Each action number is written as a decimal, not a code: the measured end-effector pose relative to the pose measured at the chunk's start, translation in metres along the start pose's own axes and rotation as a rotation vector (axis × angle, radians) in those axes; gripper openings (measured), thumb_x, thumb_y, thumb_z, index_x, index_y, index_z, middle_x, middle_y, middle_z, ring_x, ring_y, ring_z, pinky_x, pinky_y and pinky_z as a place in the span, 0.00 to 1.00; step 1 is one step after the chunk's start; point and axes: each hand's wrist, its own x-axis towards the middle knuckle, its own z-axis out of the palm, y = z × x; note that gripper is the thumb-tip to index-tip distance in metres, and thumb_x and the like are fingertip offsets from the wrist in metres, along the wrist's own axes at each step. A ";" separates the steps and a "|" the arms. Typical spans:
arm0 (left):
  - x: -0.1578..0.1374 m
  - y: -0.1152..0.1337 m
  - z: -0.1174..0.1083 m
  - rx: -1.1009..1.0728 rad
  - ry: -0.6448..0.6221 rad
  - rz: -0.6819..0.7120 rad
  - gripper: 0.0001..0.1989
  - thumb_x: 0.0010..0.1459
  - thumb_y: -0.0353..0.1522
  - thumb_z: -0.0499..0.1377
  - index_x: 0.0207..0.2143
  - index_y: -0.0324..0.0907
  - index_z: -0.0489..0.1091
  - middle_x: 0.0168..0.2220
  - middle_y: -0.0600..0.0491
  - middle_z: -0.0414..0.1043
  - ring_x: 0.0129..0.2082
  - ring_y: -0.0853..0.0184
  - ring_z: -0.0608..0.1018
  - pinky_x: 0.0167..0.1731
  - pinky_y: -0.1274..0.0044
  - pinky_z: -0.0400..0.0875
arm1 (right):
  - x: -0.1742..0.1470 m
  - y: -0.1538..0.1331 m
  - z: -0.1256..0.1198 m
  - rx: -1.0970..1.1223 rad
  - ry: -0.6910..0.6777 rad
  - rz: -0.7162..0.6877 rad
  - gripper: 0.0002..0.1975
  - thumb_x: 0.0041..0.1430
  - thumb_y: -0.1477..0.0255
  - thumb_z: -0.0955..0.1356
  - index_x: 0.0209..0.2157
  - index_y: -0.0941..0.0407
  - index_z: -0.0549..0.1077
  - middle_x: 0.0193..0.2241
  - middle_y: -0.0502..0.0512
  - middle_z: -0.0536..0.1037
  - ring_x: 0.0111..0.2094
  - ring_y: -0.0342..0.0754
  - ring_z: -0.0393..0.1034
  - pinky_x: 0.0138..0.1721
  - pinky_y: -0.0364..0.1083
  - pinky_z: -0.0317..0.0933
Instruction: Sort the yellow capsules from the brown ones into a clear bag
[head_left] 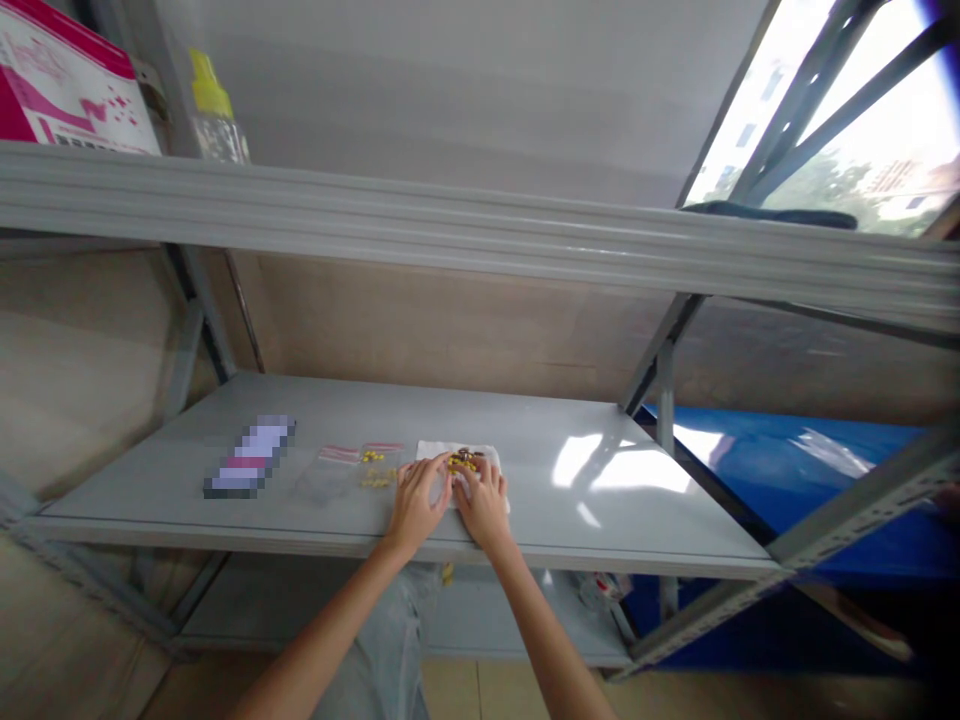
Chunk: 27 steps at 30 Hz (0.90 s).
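On the grey shelf, my left hand [418, 503] and my right hand [484, 503] meet over a white sheet [442, 449], which looks like paper or cloth. Small yellow and dark brown pieces [463, 459] lie on it in a little cluster at my fingertips. The left thumb and forefinger curve toward each other by the cluster, and the right fingers bend in from the other side. What is between the fingertips is too small to make out. Just left of my left hand are clear zip bags with red-striped tops [384, 447], with small yellow pieces [379, 479] in or on them.
A phone [251, 458], blurred out, lies on the left of the grey shelf [525, 420]. Above runs a thick shelf beam [465, 215], carrying a pink-and-white box [71, 85] and a yellow-capped bottle [217, 115]. Metal posts and a blue surface [765, 470] stand at right.
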 end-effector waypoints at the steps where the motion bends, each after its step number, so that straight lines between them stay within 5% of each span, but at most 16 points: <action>1: 0.000 -0.001 -0.001 -0.046 0.031 -0.030 0.17 0.59 0.29 0.51 0.52 0.42 0.62 0.40 0.49 0.73 0.42 0.65 0.74 0.47 0.70 0.61 | 0.000 0.000 0.001 -0.027 0.001 -0.014 0.16 0.60 0.70 0.62 0.49 0.47 0.70 0.49 0.58 0.67 0.49 0.56 0.58 0.47 0.56 0.53; 8: 0.014 -0.005 -0.027 -0.561 0.130 -0.417 0.16 0.59 0.41 0.52 0.38 0.38 0.70 0.26 0.51 0.73 0.29 0.67 0.75 0.35 0.76 0.69 | -0.002 0.003 0.009 -0.077 0.051 -0.018 0.14 0.60 0.71 0.61 0.47 0.49 0.71 0.50 0.60 0.65 0.50 0.58 0.57 0.48 0.58 0.53; 14: 0.034 0.000 -0.047 -0.690 0.184 -0.530 0.18 0.58 0.45 0.51 0.34 0.39 0.67 0.20 0.54 0.70 0.26 0.68 0.74 0.34 0.76 0.68 | -0.005 0.002 0.003 0.002 0.112 0.078 0.11 0.59 0.68 0.63 0.39 0.50 0.75 0.46 0.60 0.68 0.46 0.56 0.59 0.44 0.55 0.54; 18: 0.031 0.002 -0.043 -0.409 0.299 -0.367 0.12 0.60 0.40 0.51 0.38 0.41 0.66 0.27 0.52 0.72 0.32 0.66 0.74 0.39 0.74 0.66 | -0.005 0.002 -0.001 0.049 0.104 0.123 0.09 0.57 0.66 0.64 0.36 0.51 0.77 0.45 0.59 0.68 0.46 0.56 0.59 0.43 0.53 0.54; 23: 0.017 0.001 -0.023 0.075 -0.014 0.038 0.08 0.58 0.31 0.53 0.40 0.43 0.67 0.37 0.51 0.72 0.40 0.64 0.73 0.48 0.68 0.58 | -0.005 0.002 -0.002 0.083 0.055 0.137 0.09 0.55 0.67 0.67 0.37 0.51 0.77 0.45 0.60 0.69 0.46 0.57 0.59 0.43 0.53 0.53; 27: 0.008 -0.001 -0.004 0.177 -0.143 0.064 0.08 0.57 0.31 0.54 0.40 0.43 0.66 0.41 0.50 0.71 0.43 0.63 0.72 0.46 0.68 0.59 | -0.004 0.003 -0.004 0.110 0.064 0.159 0.07 0.54 0.66 0.67 0.33 0.51 0.77 0.43 0.59 0.70 0.45 0.57 0.60 0.43 0.53 0.53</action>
